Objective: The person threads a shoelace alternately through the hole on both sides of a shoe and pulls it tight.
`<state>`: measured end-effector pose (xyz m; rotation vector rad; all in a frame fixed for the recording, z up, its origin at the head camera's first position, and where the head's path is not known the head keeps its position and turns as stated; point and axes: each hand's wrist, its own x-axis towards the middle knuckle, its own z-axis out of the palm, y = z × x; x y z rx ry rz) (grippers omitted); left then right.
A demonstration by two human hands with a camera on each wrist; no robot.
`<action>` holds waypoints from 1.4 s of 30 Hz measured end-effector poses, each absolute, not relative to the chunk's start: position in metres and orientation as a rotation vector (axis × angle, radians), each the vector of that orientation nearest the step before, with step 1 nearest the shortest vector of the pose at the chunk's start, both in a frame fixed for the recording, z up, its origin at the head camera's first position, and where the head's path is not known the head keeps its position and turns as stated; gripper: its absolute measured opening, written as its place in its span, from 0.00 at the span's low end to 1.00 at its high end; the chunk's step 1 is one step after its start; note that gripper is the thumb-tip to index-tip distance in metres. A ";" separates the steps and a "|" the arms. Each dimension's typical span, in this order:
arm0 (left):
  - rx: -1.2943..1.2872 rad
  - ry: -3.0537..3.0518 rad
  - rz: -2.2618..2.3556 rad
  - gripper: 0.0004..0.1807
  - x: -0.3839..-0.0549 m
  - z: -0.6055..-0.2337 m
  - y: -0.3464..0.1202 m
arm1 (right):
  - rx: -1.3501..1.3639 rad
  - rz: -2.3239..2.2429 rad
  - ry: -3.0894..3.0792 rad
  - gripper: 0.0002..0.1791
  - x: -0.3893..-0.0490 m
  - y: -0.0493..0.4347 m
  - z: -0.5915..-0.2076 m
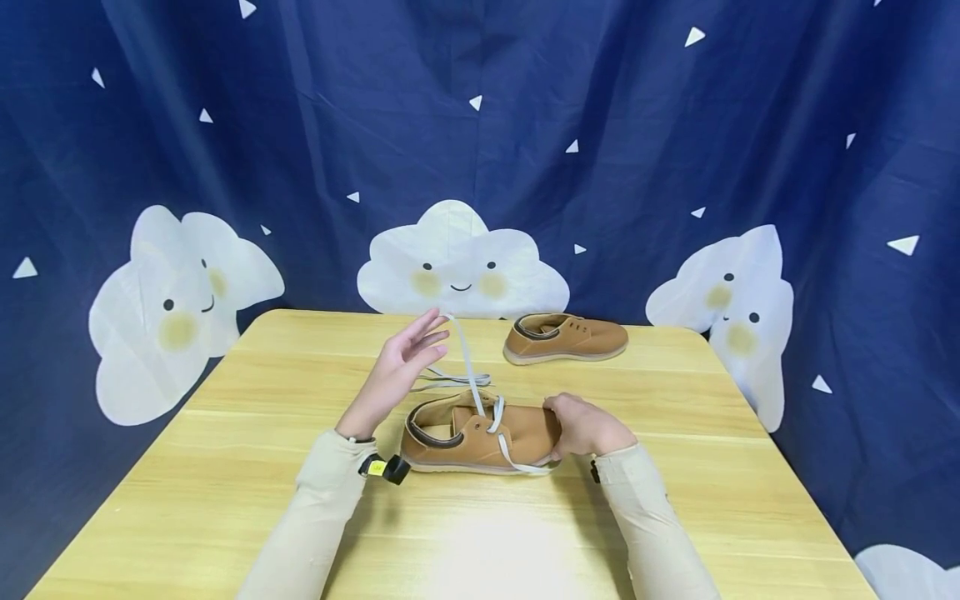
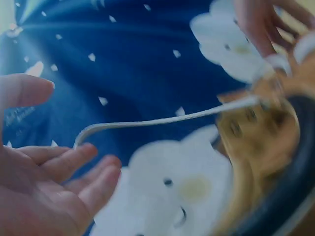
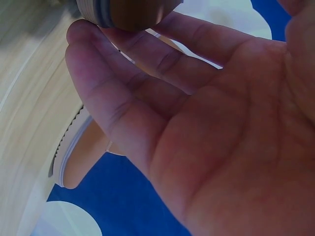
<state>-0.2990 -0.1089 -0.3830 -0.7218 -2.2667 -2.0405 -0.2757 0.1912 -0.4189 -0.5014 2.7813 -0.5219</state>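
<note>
A brown lace-up shoe (image 1: 442, 450) lies on its sole across the table, its toe to the right. From its eyelets a pale grey shoelace (image 1: 467, 358) rises to my left hand (image 1: 401, 367). That hand is raised above the heel end, fingers spread and loosely bent. In the left wrist view, the lace (image 2: 162, 120) runs taut-looking to behind the fingers (image 2: 74, 162), without a visible pinch. My right hand (image 1: 588, 427) holds the shoe's toe. In the right wrist view, its fingers (image 3: 162, 64) reach round the toe (image 3: 138, 12); the thumb's contact is hidden.
A second brown shoe (image 1: 592, 337), with bare eyelets, stands at the back right of the wooden table (image 1: 262, 467). Loose lace (image 1: 450, 381) lies behind the near shoe; another lace end hangs by its front side. A blue curtain (image 1: 480, 167) with clouds surrounds the table.
</note>
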 end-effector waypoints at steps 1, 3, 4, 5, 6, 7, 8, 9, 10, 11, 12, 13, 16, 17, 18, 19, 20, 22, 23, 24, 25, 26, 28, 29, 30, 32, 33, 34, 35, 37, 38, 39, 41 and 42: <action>-0.673 -2.316 -2.006 0.37 -0.303 -0.388 -0.110 | -0.500 -0.523 2.780 0.29 -0.276 0.191 -0.419; -0.582 -2.413 -1.934 0.39 -0.311 -0.396 -0.113 | -0.492 -0.523 2.779 0.29 -0.276 0.191 -0.420; -0.530 -2.458 -1.905 0.39 -0.315 -0.400 -0.115 | -0.489 -0.521 2.779 0.29 -0.276 0.191 -0.420; -0.487 -2.499 -1.872 0.40 -0.318 -0.404 -0.117 | -0.487 -0.520 2.778 0.30 -0.276 0.191 -0.419; -0.441 -2.536 -1.844 0.41 -0.321 -0.407 -0.119 | -0.488 -0.514 2.778 0.30 -0.275 0.191 -0.419; -0.401 -2.572 -1.819 0.41 -0.323 -0.410 -0.121 | -0.490 -0.510 2.777 0.30 -0.275 0.191 -0.419; -0.360 -2.606 -1.795 0.41 -0.325 -0.413 -0.123 | -0.493 -0.506 2.777 0.30 -0.275 0.191 -0.418; -0.323 -2.637 -1.773 0.42 -0.327 -0.415 -0.125 | -0.497 -0.505 2.776 0.30 -0.275 0.191 -0.418; -0.296 -2.671 -1.748 0.43 -0.328 -0.418 -0.127 | -0.503 -0.503 2.776 0.30 -0.275 0.191 -0.418; -0.271 -2.706 -1.721 0.43 -0.329 -0.420 -0.129 | -0.508 -0.501 2.776 0.30 -0.275 0.191 -0.418; -0.250 -2.743 -1.686 0.44 -0.330 -0.422 -0.130 | -0.508 -0.503 2.775 0.30 -0.275 0.191 -0.418; -0.240 -2.783 -1.638 0.44 -0.331 -0.423 -0.132 | -0.510 -0.505 2.775 0.30 -0.275 0.191 -0.417; -0.237 -2.893 -1.465 0.42 -0.333 -0.429 -0.135 | -0.513 -0.500 2.777 0.30 -0.275 0.191 -0.417; -0.241 -2.924 -1.400 0.41 -0.333 -0.431 -0.136 | -0.513 -0.500 2.776 0.30 -0.275 0.191 -0.417; -0.251 -2.949 -1.339 0.40 -0.333 -0.433 -0.136 | -0.513 -0.501 2.775 0.30 -0.275 0.191 -0.417; -0.265 -2.968 -1.290 0.39 -0.333 -0.435 -0.136 | -0.512 -0.503 2.774 0.29 -0.275 0.191 -0.417; -0.280 -2.982 -1.249 0.39 -0.333 -0.436 -0.137 | -0.510 -0.502 2.773 0.29 -0.275 0.191 -0.416; -0.326 -3.007 -1.189 0.37 -0.333 -0.437 -0.137 | -0.511 -0.505 2.776 0.29 -0.274 0.190 -0.415; -0.356 -3.016 -1.179 0.37 -0.333 -0.438 -0.137 | -0.518 -0.506 2.780 0.29 -0.273 0.190 -0.414; -0.384 -3.028 -1.170 0.37 -0.332 -0.438 -0.137 | -0.516 -0.511 2.786 0.29 -0.271 0.189 -0.412; -0.415 -3.040 -1.167 0.38 -0.332 -0.438 -0.136 | -0.515 -0.515 2.793 0.30 -0.270 0.189 -0.410; -0.442 -3.051 -1.167 0.38 -0.332 -0.438 -0.136 | -0.516 -0.519 2.800 0.30 -0.267 0.188 -0.407; -0.482 -3.068 -1.169 0.39 -0.332 -0.437 -0.135 | -0.539 -0.538 2.805 0.29 -0.263 0.186 -0.401; -0.488 -3.072 -1.170 0.39 -0.332 -0.437 -0.135 | -0.549 -0.563 2.797 0.26 -0.261 0.185 -0.398; -0.487 -3.074 -1.173 0.40 -0.332 -0.437 -0.134 | -0.571 -0.585 2.788 0.24 -0.259 0.184 -0.395; -0.483 -3.063 -1.181 0.39 -0.331 -0.437 -0.134 | -0.643 -0.628 2.745 0.17 -0.256 0.182 -0.390; -0.478 -3.053 -1.188 0.38 -0.330 -0.437 -0.133 | -0.685 -0.659 2.706 0.14 -0.255 0.181 -0.388; -0.465 -3.041 -1.201 0.38 -0.330 -0.436 -0.133 | -0.734 -0.681 2.662 0.12 -0.254 0.180 -0.387; -0.453 -3.027 -1.221 0.37 -0.329 -0.435 -0.132 | -0.769 -0.708 2.612 0.11 -0.253 0.178 -0.386; -0.466 -2.987 -1.238 0.34 -0.327 -0.432 -0.129 | -0.840 -0.734 2.515 0.11 -0.251 0.176 -0.385; -0.468 -2.966 -1.246 0.33 -0.326 -0.430 -0.128 | -0.867 -0.744 2.470 0.11 -0.250 0.175 -0.386; -0.473 -2.942 -1.255 0.31 -0.324 -0.427 -0.126 | -0.886 -0.752 2.431 0.12 -0.250 0.174 -0.386; -0.491 -2.900 -1.252 0.29 -0.321 -0.422 -0.122 | -0.930 -0.746 2.390 0.15 -0.250 0.172 -0.388; -0.503 -2.880 -1.252 0.28 -0.319 -0.419 -0.120 | -0.956 -0.735 2.382 0.16 -0.250 0.171 -0.389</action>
